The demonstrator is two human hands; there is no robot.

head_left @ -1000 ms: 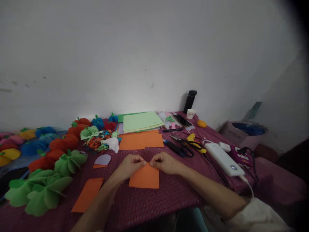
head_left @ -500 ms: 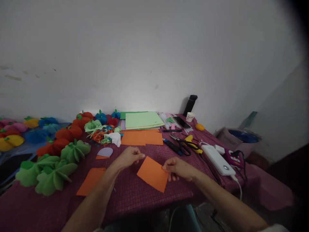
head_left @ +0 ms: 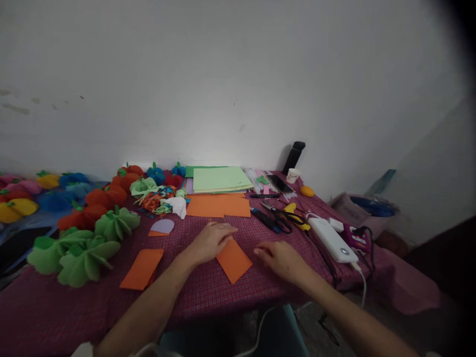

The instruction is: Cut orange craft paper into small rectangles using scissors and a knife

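Observation:
A piece of orange paper (head_left: 234, 263), folded to a narrow rectangle, lies at a slant on the checked tablecloth in front of me. My left hand (head_left: 213, 240) rests over its far left end, fingers stretched out to the right and pressing on the paper. To the right of the paper is my right hand (head_left: 277, 258), low over the cloth, with fingers loosely bent, slightly apart and holding nothing. Near my left forearm lies a stack of folded orange paper (head_left: 142, 269). A lilac rounded paper template (head_left: 162, 226) sits on an orange piece beyond it.
Larger orange sheets (head_left: 206, 206) and light green sheets (head_left: 221, 179) lie at the back. Scissors (head_left: 280, 218), a utility knife (head_left: 265, 219) and a white power bank (head_left: 332, 240) are on the right. Paper pumpkins (head_left: 106, 197) crowd the left, beside paper scraps (head_left: 154, 201).
The orange paper has gone from a wide square to a narrower folded shape and now lies on the cloth. My left hand moved onto it; my right hand let go and shifted right.

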